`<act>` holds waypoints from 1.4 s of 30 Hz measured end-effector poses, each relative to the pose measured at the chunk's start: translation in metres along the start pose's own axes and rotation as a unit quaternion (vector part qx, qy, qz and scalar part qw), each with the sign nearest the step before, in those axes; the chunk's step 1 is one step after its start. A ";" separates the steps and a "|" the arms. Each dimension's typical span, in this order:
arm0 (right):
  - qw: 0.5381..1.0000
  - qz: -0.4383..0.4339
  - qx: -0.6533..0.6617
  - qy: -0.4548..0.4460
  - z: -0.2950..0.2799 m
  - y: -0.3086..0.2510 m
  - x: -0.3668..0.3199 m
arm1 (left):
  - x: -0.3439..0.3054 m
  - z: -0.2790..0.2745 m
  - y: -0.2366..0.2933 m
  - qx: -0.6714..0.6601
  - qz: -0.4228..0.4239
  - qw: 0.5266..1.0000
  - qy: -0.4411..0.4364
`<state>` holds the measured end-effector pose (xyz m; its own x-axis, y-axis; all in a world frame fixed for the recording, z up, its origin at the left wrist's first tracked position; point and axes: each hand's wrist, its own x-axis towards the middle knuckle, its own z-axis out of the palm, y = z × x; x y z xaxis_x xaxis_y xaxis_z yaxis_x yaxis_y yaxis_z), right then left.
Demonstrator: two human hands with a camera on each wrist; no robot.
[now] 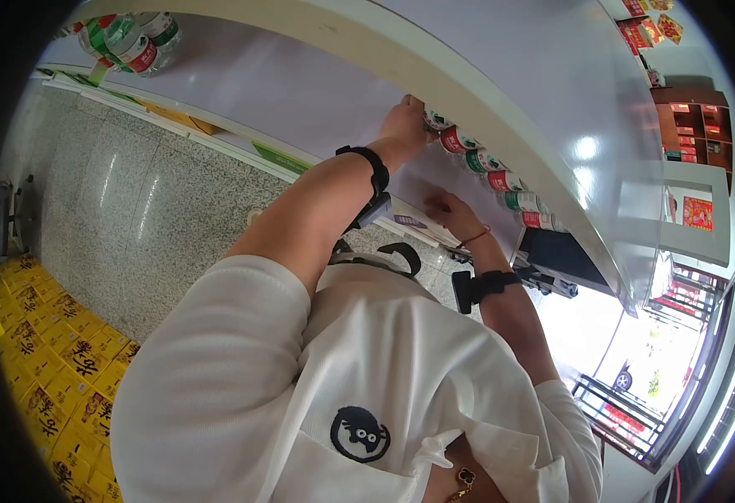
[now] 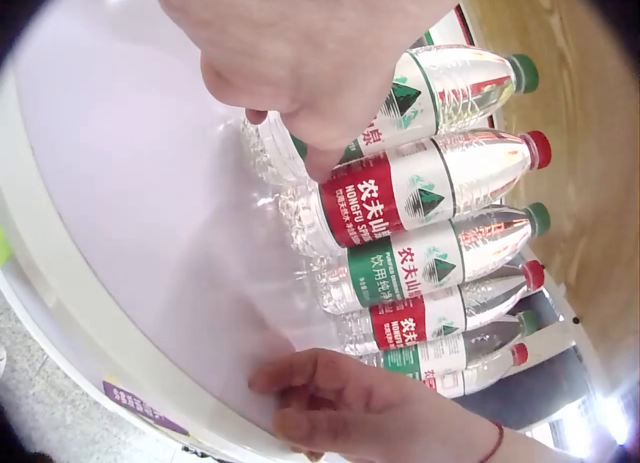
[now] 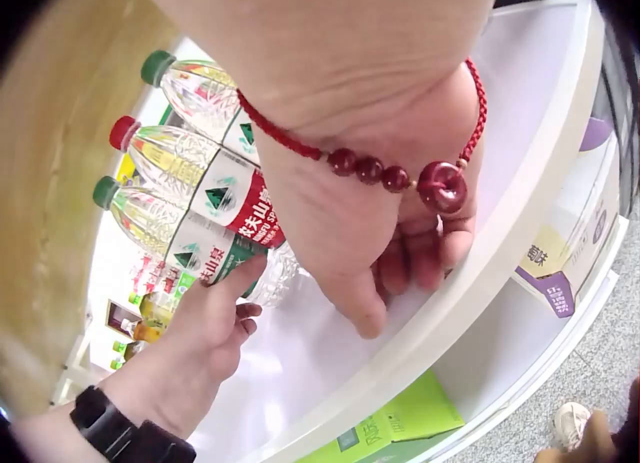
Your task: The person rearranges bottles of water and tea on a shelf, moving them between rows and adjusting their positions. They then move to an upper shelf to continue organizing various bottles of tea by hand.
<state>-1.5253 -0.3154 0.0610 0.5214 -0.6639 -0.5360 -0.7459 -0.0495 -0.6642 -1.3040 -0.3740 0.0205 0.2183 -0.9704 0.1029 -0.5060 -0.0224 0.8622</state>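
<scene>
Several water bottles [image 1: 476,159] with red and green labels lie side by side on a white shelf [image 1: 284,84]. My left hand [image 1: 403,121] reaches to the end of the row. Its thumb and fingers curl around the clear base of a green-labelled bottle [image 2: 440,88], next to a red-labelled bottle [image 2: 420,188]. In the right wrist view the left hand [image 3: 215,318] touches the same bottle's base [image 3: 235,263]. My right hand [image 1: 451,211], with a red bead bracelet [image 3: 400,173] on its wrist, rests on the shelf [image 2: 130,183] near the front lip with loosely curled fingers [image 3: 420,263] and holds nothing.
More bottles [image 1: 129,38] lie further along the shelf. A lower shelf carries green [image 3: 400,418] and purple [image 3: 550,273] tags. Yellow cartons [image 1: 41,369] are stacked on the grey speckled floor [image 1: 133,210]. Glass shopfront [image 1: 652,369] at the right.
</scene>
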 end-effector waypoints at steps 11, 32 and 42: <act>1.000 0.014 0.018 -0.005 0.001 -0.005 -0.003 | -0.001 -0.006 0.008 -0.027 -0.011 1.000 0.012; 0.999 -0.030 -0.002 0.026 0.008 0.002 0.001 | 0.003 -0.004 0.008 0.007 -0.030 1.000 -0.003; 0.994 0.065 -0.059 0.069 0.012 -0.002 0.006 | -0.030 -0.139 -0.016 0.023 -0.040 0.998 -0.051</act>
<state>-1.5153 -0.3102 0.0525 0.3607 -0.7665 -0.5313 -0.8509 -0.0372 -0.5241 -1.1860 -0.3116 0.0724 0.1747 -0.9845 -0.0175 -0.5291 -0.1088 0.8416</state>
